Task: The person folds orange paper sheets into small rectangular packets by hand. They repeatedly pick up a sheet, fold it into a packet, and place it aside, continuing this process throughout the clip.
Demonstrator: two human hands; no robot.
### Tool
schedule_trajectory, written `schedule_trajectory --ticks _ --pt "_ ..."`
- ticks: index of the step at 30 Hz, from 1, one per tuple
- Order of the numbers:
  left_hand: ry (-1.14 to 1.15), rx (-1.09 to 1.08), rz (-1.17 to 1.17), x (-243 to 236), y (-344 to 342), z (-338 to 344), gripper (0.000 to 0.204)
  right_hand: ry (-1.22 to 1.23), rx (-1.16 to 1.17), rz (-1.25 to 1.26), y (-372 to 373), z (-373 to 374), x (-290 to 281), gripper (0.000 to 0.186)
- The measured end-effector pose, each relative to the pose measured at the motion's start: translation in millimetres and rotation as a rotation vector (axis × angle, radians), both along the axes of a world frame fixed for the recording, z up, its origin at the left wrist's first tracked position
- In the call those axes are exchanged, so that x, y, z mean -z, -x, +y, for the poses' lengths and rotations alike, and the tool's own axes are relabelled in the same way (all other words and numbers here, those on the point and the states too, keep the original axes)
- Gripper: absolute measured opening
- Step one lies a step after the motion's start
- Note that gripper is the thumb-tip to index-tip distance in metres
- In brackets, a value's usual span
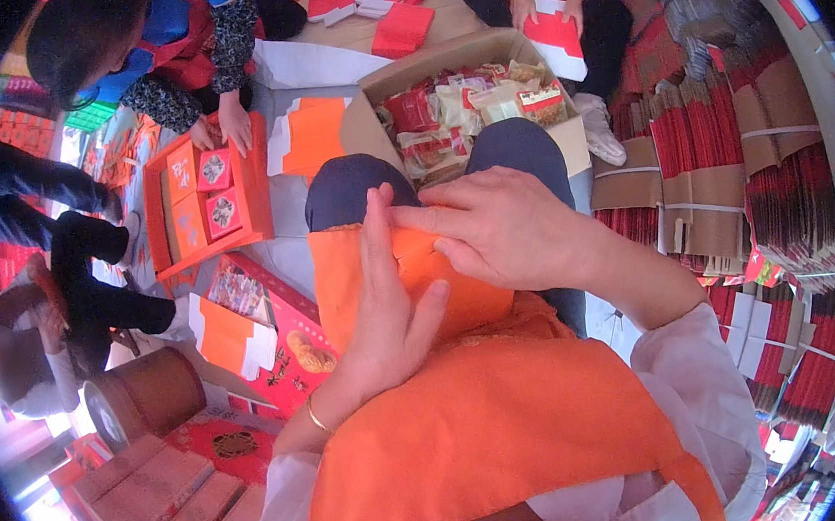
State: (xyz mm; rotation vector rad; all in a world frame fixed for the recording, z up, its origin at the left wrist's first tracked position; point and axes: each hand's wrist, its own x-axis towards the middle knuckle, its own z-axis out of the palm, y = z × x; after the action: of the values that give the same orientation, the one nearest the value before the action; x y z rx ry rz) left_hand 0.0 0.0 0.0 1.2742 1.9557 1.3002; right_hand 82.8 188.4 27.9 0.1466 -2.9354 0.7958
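From here: L hand (383, 299) flat, thumb wide; R hand (510, 226) fingers partly bent, can't tell if gripping, tips by L fingers. Smooth orange piece (465, 284) btwn hands. Open brown cardboard box (365, 130) w/ plastic-wrapped packets (483, 103) past knees (352, 184).

Left hand (386, 299) and right hand (499, 222) meet above apron (484, 425) over lap; open carton (466, 53) sits just before the knees, packets (473, 104) in it, card (313, 140) left of it, tray (220, 245) with boxes (218, 169) in it farther left. Beyond carton: card pile (403, 26) ahead, plus another card (555, 36) in a co-worker's hands, ahead right. Near left: folded card (229, 334) partly over long box (302, 362), drum (144, 392) left of that, box row (175, 505) closest in; right side: strapped bundles (703, 143), ranged front to back.
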Motion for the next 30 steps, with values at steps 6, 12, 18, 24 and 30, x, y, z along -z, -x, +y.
schedule_trajectory --ticks 6,12,18,24,30 --pt "-0.040 0.057 -0.003 -5 5 -5 0.077 -0.025 0.032 0.171 3 0 7 0.040" --pt "-0.051 -0.007 -0.011 -8 1 -7 0.062 -0.087 0.033 0.188 -3 -8 9 0.041" --pt "-0.121 -0.054 0.011 -5 3 -4 0.048 -0.100 -0.003 0.021 -7 -10 -3 0.044" --pt "-0.188 -0.046 -0.086 4 12 -7 0.042 0.455 -0.186 -0.135 -13 45 2 0.038" --pt "-0.174 -0.085 -0.083 8 16 -8 0.041 0.769 -0.105 0.107 -19 33 45 0.036"
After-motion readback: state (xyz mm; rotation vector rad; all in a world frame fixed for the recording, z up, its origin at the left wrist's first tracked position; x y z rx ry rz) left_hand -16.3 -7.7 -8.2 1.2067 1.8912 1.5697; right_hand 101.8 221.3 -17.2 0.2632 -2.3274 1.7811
